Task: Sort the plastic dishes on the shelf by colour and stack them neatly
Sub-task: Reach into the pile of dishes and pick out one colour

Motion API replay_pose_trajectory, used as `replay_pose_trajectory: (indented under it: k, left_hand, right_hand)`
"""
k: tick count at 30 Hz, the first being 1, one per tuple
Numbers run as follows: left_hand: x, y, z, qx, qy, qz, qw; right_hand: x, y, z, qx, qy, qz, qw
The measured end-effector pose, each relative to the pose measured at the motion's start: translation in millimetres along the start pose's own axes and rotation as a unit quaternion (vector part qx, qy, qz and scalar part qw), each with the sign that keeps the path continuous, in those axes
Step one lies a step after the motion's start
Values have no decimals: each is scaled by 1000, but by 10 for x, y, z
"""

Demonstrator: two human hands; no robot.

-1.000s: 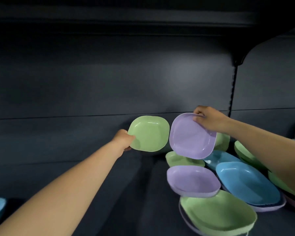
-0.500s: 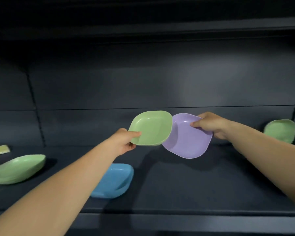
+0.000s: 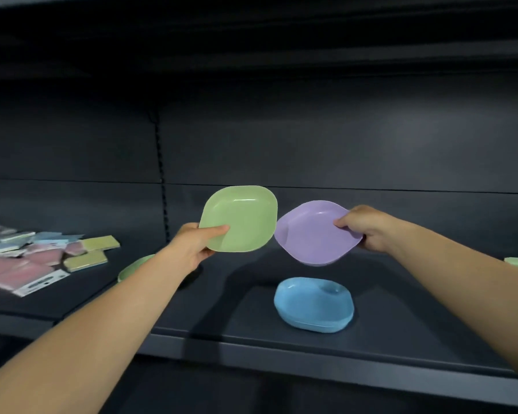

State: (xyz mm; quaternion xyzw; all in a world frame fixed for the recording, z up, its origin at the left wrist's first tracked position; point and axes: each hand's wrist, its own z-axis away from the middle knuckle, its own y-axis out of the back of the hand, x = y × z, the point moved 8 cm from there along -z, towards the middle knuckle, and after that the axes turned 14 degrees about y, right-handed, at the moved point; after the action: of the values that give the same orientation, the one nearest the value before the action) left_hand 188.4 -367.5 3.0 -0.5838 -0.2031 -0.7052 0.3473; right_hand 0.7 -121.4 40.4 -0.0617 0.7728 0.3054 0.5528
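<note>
Toward the shelf's [image 3: 371,339] left end lie flat coloured packets [image 3: 36,258]. A green dish on the shelf [image 3: 132,267] shows just behind the left forearm. The left hand [image 3: 192,246] pinches a green dish [image 3: 239,219] by its rim; the right hand [image 3: 368,228] grips a purple dish [image 3: 311,234] likewise. Both are held aloft, one colour per hand, apparently pending separate stacks. Blue dishes [image 3: 314,306] rest near the front edge.

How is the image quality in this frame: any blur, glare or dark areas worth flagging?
Head view: the packets at left are smeared by blur; small glare streaks on the green dish and purple dish; the upper shelf is nearly black; arms cast soft shadows beside the blue dishes.
</note>
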Motion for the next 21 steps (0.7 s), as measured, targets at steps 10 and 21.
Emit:
replay_pose_trajectory:
  k: [10, 21]
  left_hand:
    - [-43, 1176, -347, 150, 16, -48, 987]
    - [-185, 1931, -1007, 189, 58, -208, 958]
  right_hand:
    - [-100, -1010, -198, -41, -17, -49, 998]
    - [528, -1911, 262, 138, -78, -51, 986]
